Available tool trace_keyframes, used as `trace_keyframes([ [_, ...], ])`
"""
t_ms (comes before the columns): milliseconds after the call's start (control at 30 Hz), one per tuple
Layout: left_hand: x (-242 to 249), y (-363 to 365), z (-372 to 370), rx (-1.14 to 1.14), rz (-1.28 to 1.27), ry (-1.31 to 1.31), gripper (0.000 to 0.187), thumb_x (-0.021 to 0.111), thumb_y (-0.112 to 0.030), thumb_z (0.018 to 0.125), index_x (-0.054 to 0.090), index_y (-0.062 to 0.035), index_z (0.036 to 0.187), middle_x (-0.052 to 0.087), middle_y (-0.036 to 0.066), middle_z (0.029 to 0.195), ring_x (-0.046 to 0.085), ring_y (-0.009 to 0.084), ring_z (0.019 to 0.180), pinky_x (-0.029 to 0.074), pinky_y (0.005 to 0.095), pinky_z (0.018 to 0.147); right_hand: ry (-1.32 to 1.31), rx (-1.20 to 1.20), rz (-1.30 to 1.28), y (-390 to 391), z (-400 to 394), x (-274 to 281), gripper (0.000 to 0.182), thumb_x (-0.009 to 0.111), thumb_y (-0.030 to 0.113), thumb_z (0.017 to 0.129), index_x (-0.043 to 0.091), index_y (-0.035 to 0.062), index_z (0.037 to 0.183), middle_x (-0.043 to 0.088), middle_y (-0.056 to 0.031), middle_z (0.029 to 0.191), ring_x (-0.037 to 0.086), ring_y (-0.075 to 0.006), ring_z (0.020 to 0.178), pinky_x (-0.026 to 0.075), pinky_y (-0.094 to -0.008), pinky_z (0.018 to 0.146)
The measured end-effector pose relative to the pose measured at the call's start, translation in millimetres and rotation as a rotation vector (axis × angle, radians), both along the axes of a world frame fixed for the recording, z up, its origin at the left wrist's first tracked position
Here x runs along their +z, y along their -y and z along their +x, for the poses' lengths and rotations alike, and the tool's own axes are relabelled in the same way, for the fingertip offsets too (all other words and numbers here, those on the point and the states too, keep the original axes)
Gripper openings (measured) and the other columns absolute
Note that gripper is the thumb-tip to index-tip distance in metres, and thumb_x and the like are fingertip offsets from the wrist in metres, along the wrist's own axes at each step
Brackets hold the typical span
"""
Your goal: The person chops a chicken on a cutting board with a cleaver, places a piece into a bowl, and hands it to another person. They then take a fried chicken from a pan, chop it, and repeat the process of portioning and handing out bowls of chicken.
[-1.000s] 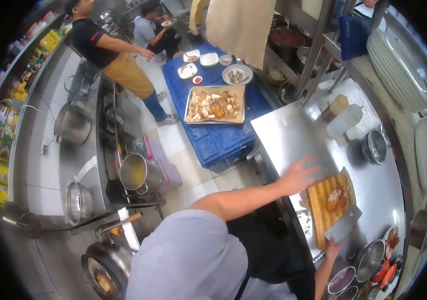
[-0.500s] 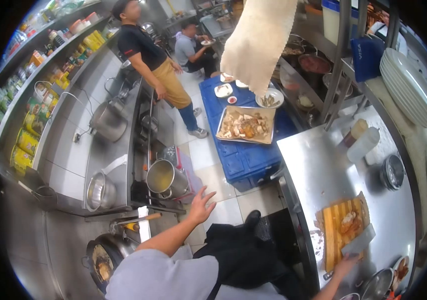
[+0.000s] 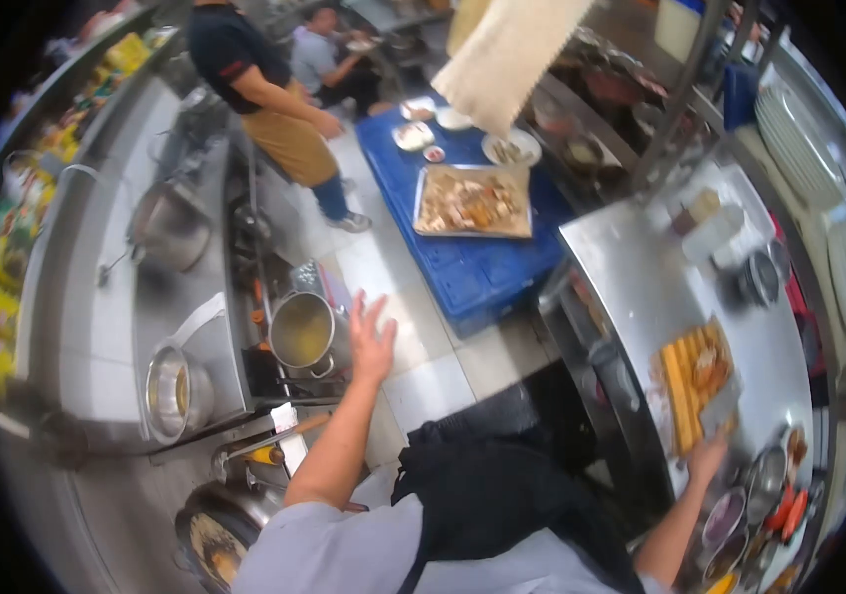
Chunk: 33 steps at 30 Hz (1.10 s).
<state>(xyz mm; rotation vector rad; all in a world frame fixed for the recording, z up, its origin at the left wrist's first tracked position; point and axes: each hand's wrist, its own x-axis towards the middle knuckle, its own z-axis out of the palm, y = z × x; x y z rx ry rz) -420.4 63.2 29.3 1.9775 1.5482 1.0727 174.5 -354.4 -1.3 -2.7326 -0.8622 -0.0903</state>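
Observation:
My left hand [image 3: 371, 335] is stretched out over the floor with its fingers spread, holding nothing. Near it stands a tall metal pot [image 3: 302, 335] with yellowish liquid inside. On the right, my right hand [image 3: 707, 457] grips the handle of a cleaver [image 3: 721, 406]. The broad blade lies low over a wooden chopping board [image 3: 681, 381], beside a piece of browned meat [image 3: 710, 370]. Motion blur softens the fingers of this hand. The board rests on a steel counter [image 3: 631, 267].
A blue chest [image 3: 462, 282] bears a paper-lined tray [image 3: 472, 201] of chopped food and several dishes. One person [image 3: 264, 99] stands at the left counter; another [image 3: 324, 64] sits behind. A pale cloth [image 3: 507, 69] hangs overhead. Bowls [image 3: 765, 485] crowd the counter's near end. A wok [image 3: 213, 540] sits lower left.
My view has tilted and shifted. The left forearm now points more upright, with the hand still spread. My right hand still holds the cleaver at the board.

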Motion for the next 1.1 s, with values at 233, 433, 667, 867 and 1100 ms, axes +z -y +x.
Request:
trace_keyframes([
  [233,14.3,-2.2,-98.5,0.143,0.143,0.365,0.044,0.057,-0.023,0.097,0.057,-0.0047,0.138,0.036,0.018,0.156,0.034,0.0359,0.145,0.028,0.0472,0.118,-0.47,0.692,-0.303,-207.5,-236.9,19.5,0.04,0.069,0.015,0.084,0.066,0.008,0.123,0.066,-0.0189,0.117,0.063,-0.0356,0.108,0.05,-0.0412,0.094],
  [433,20.5,78.4,-171.3,0.299,0.122,0.423,0.042,0.048,-0.014,0.101,0.05,0.0004,0.141,0.034,0.017,0.157,0.033,0.0296,0.145,0.029,0.0406,0.117,-0.684,1.533,-0.937,-306.6,-470.7,-121.6,0.059,0.061,0.018,0.088,0.051,0.028,0.145,0.057,-0.0191,0.13,0.057,-0.0377,0.122,0.049,-0.0473,0.099],
  [667,1.7,188.0,-215.3,0.421,-0.143,0.474,0.072,0.058,-0.05,0.097,0.04,-0.001,0.146,0.031,0.02,0.159,0.037,0.0355,0.143,0.033,0.053,0.113,-0.958,1.806,-1.036,-214.0,-716.1,-279.3,0.05,0.043,0.02,0.098,0.045,0.0309,0.147,0.059,-0.0218,0.127,0.062,-0.04,0.116,0.053,-0.0463,0.091],
  [867,-22.3,213.3,-221.9,0.465,-0.413,0.446,0.071,0.056,-0.053,0.097,0.039,-0.0059,0.148,0.032,0.018,0.159,0.037,0.0372,0.143,0.035,0.0547,0.112,-0.943,1.736,-1.249,-134.1,-706.5,-314.8,0.036,0.054,0.02,0.093,0.061,0.023,0.128,0.065,-0.015,0.12,0.066,-0.0374,0.11,0.054,-0.0497,0.089],
  [1100,-39.3,164.3,-194.1,0.333,-0.41,0.468,0.074,0.06,-0.051,0.096,0.037,-0.0054,0.15,0.03,0.022,0.159,0.037,0.0416,0.142,0.037,0.0554,0.111,-1.161,1.387,-1.025,-123.2,-684.0,-311.1,0.026,0.062,0.017,0.088,0.072,0.0207,0.112,0.07,-0.0091,0.106,0.067,-0.0335,0.11,0.054,-0.0519,0.086],
])
